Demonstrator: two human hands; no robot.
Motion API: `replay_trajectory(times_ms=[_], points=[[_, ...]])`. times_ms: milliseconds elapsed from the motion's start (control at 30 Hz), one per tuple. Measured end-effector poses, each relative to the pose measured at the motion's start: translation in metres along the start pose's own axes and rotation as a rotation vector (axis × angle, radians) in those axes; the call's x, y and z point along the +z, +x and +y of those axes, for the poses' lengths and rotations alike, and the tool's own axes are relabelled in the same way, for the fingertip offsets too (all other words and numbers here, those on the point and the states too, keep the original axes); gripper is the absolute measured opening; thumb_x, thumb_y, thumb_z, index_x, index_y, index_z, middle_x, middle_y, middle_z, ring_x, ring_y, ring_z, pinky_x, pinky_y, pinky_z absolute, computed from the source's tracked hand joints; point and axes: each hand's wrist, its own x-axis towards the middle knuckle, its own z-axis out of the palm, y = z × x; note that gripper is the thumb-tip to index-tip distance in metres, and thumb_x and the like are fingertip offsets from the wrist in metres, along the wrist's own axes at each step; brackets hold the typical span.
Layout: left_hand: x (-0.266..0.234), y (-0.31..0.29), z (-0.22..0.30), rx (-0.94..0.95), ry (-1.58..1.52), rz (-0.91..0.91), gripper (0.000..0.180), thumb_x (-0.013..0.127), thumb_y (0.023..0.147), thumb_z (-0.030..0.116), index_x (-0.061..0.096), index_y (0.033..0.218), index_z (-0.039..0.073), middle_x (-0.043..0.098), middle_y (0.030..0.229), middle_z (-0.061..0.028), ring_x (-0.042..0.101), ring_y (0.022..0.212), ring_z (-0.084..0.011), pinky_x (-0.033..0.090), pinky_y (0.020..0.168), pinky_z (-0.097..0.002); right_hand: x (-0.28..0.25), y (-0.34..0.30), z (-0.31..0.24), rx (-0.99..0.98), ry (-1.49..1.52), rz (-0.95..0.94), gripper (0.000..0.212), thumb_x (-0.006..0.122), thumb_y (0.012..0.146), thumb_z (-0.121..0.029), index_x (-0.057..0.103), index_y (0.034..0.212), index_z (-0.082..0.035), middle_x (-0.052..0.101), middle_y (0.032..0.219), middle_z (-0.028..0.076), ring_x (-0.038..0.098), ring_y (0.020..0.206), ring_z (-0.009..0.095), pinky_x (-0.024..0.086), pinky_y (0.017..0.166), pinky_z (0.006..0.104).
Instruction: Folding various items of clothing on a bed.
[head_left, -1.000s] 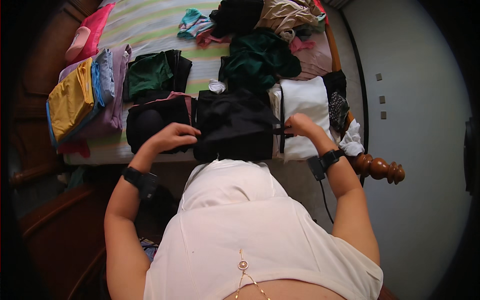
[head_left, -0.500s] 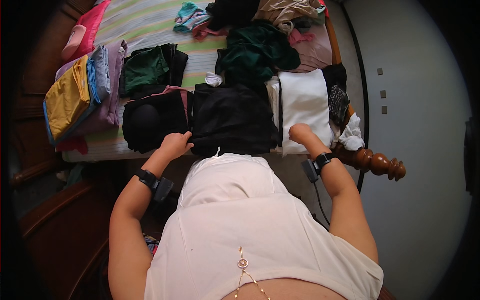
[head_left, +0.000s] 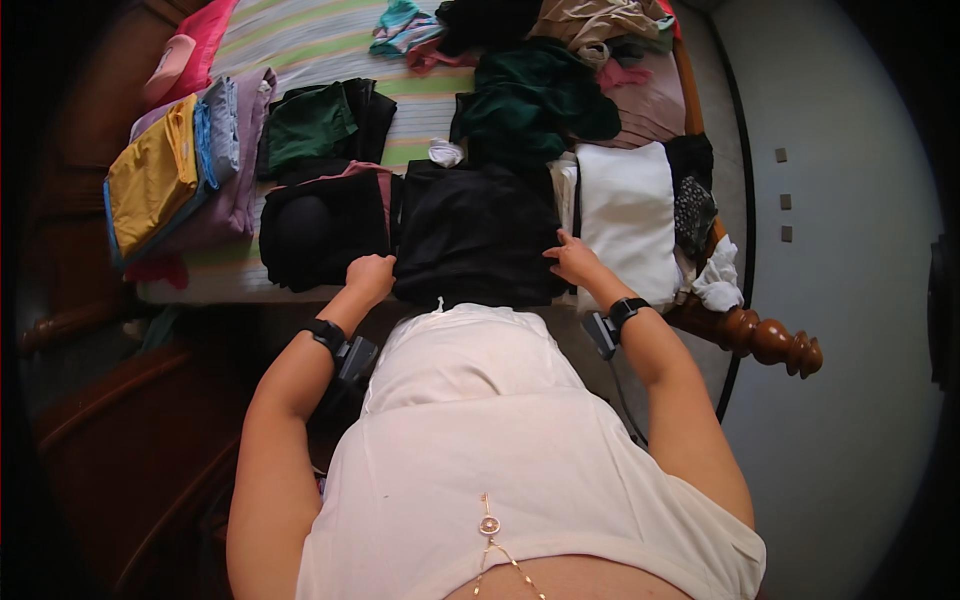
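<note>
A black folded cloth (head_left: 478,232) lies flat at the front edge of the bed between my hands. My left hand (head_left: 372,278) is closed at its near left corner, the fingertips hidden against the cloth. On the opposite side, my right hand (head_left: 578,260) has its fingers apart, and they touch the cloth's right edge. Left of it sits a dark folded pile (head_left: 325,230) with a rounded black cup on top and a pink piece behind. A white folded cloth (head_left: 628,215) lies just right of my right hand.
Folded yellow fabric (head_left: 152,185) lies with blue and purple pieces at the far left. Behind are green folded cloth (head_left: 312,128), a loose dark green garment (head_left: 535,105) and a small white bundle (head_left: 445,152). A turned wooden bedpost (head_left: 765,335) juts out at the right, near a wall.
My right hand has moved left from the white cloth to the black cloth's right edge, its fingers opening. My left hand has curled closed at the left corner. The view has shifted slightly.
</note>
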Motion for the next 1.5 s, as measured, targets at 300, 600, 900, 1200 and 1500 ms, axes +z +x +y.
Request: replay_trajectory(times_ms=[300,600,900,1200,1500], points=[[-0.040,0.005,0.014,-0.159,-0.224,0.294,0.016,0.059,0.082,0.021,0.067,0.093,0.014,0.067,0.082,-0.0177,0.065,0.078,-0.0360,0.052,0.069,-0.0449,-0.006,0.007,0.024,-0.030,0.162,0.148,0.010,0.066,0.075,-0.017,0.072,0.078,-0.010,0.065,0.082,0.014,0.062,0.082,0.033,0.051,0.073,0.0398],[-0.122,0.025,0.034,0.265,-1.273,0.403,0.019,0.054,0.087,0.003,0.060,0.105,0.005,0.057,0.082,0.0027,0.049,0.075,-0.0042,0.039,0.069,-0.0195,-0.075,0.031,-0.006,-0.041,0.470,0.207,0.034,0.069,0.079,-0.022,0.064,0.109,-0.008,0.064,0.103,0.014,0.062,0.095,0.031,0.049,0.083,0.0374],[-0.206,-0.004,0.078,0.719,-1.845,-0.092,0.017,0.047,0.088,0.013,0.057,0.098,0.003,0.059,0.103,-0.0072,0.054,0.096,-0.0151,0.037,0.078,-0.0231,-0.177,0.064,-0.084,-0.345,0.750,0.323,0.072,0.071,0.078,-0.019,0.037,0.141,-0.018,0.041,0.135,0.013,0.043,0.124,0.028,0.036,0.105,0.0354],[-0.234,0.002,0.083,0.821,-2.003,-0.006,0.016,0.042,0.086,0.011,0.052,0.096,0.004,0.047,0.131,-0.0263,0.048,0.122,-0.0378,0.035,0.105,-0.0458,-0.187,0.080,-0.108,-0.526,0.502,0.092,0.055,0.068,0.077,-0.013,0.048,0.128,-0.007,0.051,0.116,0.010,0.051,0.110,0.022,0.041,0.091,0.0329],[-0.227,0.005,0.076,0.869,-2.011,-0.030,0.018,0.046,0.093,0.021,0.051,0.102,0.006,0.046,0.131,-0.0251,0.051,0.118,-0.0372,0.037,0.103,-0.0450,-0.160,0.080,-0.105,-0.501,0.889,0.233,0.037,0.069,0.079,-0.018,0.061,0.113,-0.007,0.060,0.103,0.012,0.057,0.100,0.022,0.044,0.086,0.0308]])
